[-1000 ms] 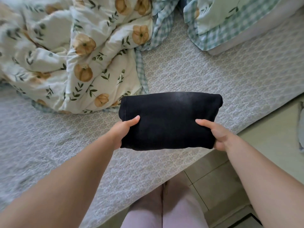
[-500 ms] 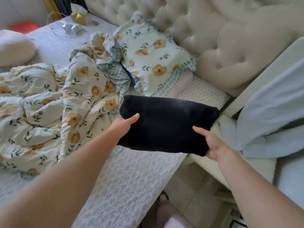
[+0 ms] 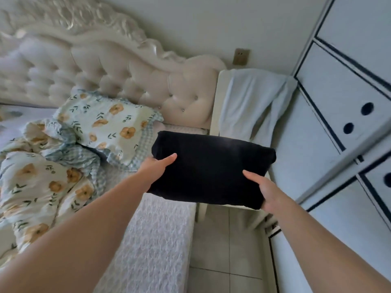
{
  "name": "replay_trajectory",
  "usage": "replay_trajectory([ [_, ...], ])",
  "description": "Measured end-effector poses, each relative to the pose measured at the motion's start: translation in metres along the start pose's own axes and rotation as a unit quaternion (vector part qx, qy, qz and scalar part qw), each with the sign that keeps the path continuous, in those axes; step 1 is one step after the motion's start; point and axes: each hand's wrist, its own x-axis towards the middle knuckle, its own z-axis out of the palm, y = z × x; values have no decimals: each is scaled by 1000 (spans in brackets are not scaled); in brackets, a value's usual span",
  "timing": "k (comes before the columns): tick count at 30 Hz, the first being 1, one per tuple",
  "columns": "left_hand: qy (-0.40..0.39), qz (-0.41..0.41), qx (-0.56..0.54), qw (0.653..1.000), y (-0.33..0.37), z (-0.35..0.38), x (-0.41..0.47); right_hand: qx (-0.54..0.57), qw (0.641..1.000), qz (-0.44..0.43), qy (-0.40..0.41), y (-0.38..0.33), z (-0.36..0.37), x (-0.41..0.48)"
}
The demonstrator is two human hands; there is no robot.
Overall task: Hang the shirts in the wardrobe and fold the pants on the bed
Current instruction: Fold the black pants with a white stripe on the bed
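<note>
Folded black pants (image 3: 211, 170): 1 compact rectangular bundle, held in the air betw. both hands, roughly level, long side running L-R. Left hand (image 3: 154, 168) pinching the bundle's L edge, thumb flat on top, other fingers underneath & hidden. Right hand (image 3: 264, 193) pinching the near R corner the same way, thumb on top, rest under the cloth. Both forearms bare, stretched fwd.

Directly under the pants: corner of the bed (image 3: 156, 240), covered in a white textured spread, plus the seat edge of a cream chair (image 3: 213, 106); can't tell if the bundle touches either. Behind the pants, R: 1 light-blue garment (image 3: 249, 102) draped over the chair back. Behind the pants, L: 1 floral pillow (image 3: 105, 123) w/ checked trim, propped against a cream tufted headboard (image 3: 127, 70) w/ carved top. Further L of the pants: 1 crumpled floral duvet (image 3: 42, 187), same orange-flower print.

R of the pants: white wardrobe (image 3: 338, 102) w/ dark edging on the panels, doors closed, 3 round dark holes visible in the fronts. Below the pants, near side: pale tiled floor (image 3: 222, 250) betw. bed & wardrobe. Far behind the pants, above the chair: plain pale wall w/ 1 wall socket (image 3: 241, 57).

Count: 1 pants bundle, 2 hands, 1 pillow, 1 duvet, 1 chair, 1 draped garment, 1 socket.
</note>
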Motion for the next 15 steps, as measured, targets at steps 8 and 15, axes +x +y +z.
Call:
replay_trajectory([
  [8, -129, 58, 86, 986, 9, 68, -52, 38, 996, -38, 65, 48, -70, -100],
  [15, -202, 88, 121, 968, -9, 106, -108, 54, 993, -61, 90, 99, -108, -179],
])
